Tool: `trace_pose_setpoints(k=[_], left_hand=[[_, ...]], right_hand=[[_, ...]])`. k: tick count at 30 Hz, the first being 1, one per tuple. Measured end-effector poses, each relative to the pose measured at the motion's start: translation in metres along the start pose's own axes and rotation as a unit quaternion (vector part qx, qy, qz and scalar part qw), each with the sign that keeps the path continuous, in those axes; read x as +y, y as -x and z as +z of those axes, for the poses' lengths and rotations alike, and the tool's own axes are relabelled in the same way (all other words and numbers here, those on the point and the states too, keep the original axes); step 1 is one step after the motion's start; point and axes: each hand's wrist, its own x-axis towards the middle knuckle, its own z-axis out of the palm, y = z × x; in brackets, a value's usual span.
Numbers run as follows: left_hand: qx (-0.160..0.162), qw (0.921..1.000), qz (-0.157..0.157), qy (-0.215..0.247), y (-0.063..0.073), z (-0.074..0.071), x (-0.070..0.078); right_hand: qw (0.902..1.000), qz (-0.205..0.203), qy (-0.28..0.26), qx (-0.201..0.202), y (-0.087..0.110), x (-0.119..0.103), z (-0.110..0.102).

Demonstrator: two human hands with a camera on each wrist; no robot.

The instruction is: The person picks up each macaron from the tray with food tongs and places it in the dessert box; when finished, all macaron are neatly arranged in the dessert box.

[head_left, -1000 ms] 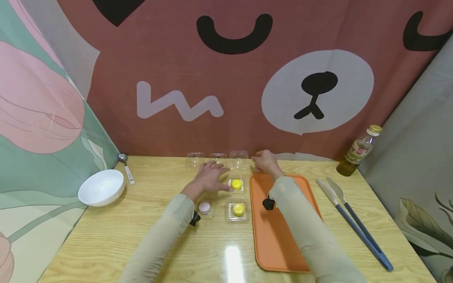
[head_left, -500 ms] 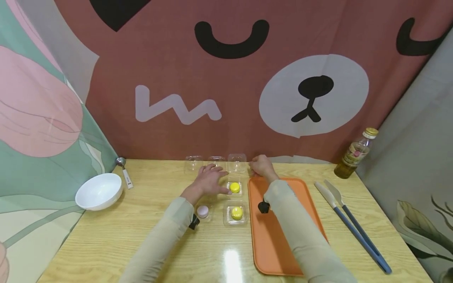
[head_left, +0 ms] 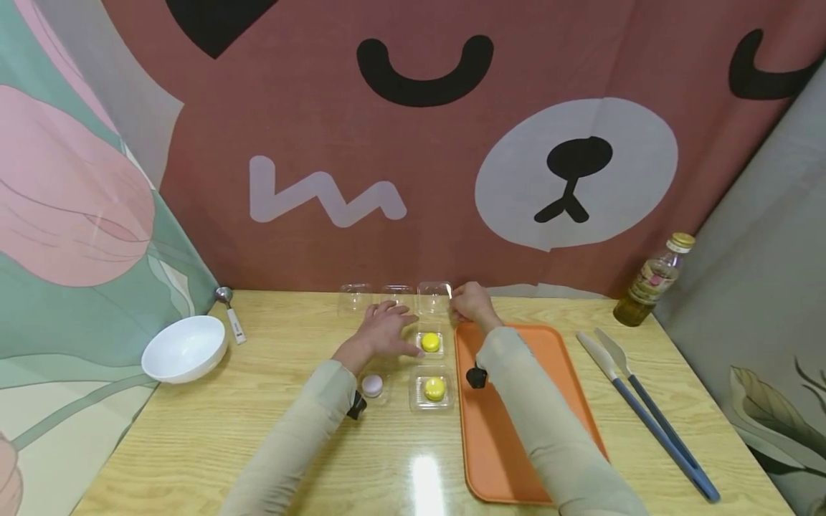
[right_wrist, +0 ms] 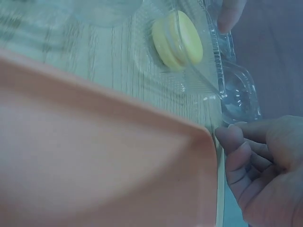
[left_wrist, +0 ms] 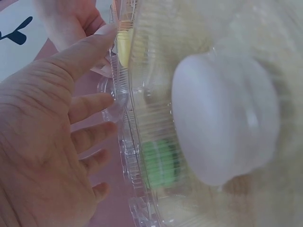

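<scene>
My left hand (head_left: 383, 330) is spread with straight fingers over the clear plastic boxes, its thumb beside a yellow macaron (head_left: 430, 342) in one box. In the left wrist view a green macaron (left_wrist: 161, 163) sits in another box, and a lilac macaron (left_wrist: 222, 118) shows large up close. A second yellow macaron (head_left: 435, 388) lies in the nearer clear box (head_left: 418, 403). At the back, my right hand (head_left: 473, 304) has curled fingers, the tips right beside the corner of a raised clear lid (right_wrist: 241, 97); nothing shows between them.
Beside the boxes lies an orange tray (head_left: 503, 444), under my right forearm. Tongs (head_left: 658, 423) and a bottle (head_left: 648, 283) are on the right. A white bowl (head_left: 183, 350) and a scoop (head_left: 232, 315) stand at left. A printed curtain (head_left: 323, 244) rises behind the table.
My right hand has moved left, up to the rightmost raised lid. My left hand holds its place over the boxes. The view has tilted slightly.
</scene>
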Motion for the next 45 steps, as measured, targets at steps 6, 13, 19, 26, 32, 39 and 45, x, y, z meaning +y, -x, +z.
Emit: trace_pose_setpoints(k=[6, 13, 19, 26, 32, 39, 45], left_hand=[[-0.004, 1.0, -0.001, -0.001, 0.001, 0.0, 0.001], [-0.002, 1.0, -0.005, 0.0, 0.0, 0.001, 0.002], [-0.003, 1.0, -0.006, 0.006, 0.0, 0.001, 0.002], [0.001, 1.0, -0.005, 0.008, -0.001, 0.002, 0.002], [-0.003, 0.9999, -0.005, 0.01, 0.0, 0.003, 0.002], [0.0, 0.9999, -0.006, 0.01, 0.0, 0.003, 0.001], [0.002, 0.9999, -0.007, 0.012, 0.0, 0.004, 0.001]], right_hand=[[0.9998, -0.005, -0.021, -0.003, 0.004, 0.003, -0.006], [0.9979, -0.021, -0.059, -0.013, 0.014, 0.005, -0.018], [0.9952, -0.033, -0.092, -0.003, 0.022, 0.0, -0.03], [0.9885, -0.037, -0.147, -0.002, 0.029, -0.006, -0.042], [0.9886, -0.044, -0.144, -0.005, 0.037, -0.007, -0.049], [0.9898, -0.087, -0.109, 0.031, 0.047, -0.01, -0.048], [0.986, -0.136, -0.07, 0.066, 0.053, -0.012, -0.041]])
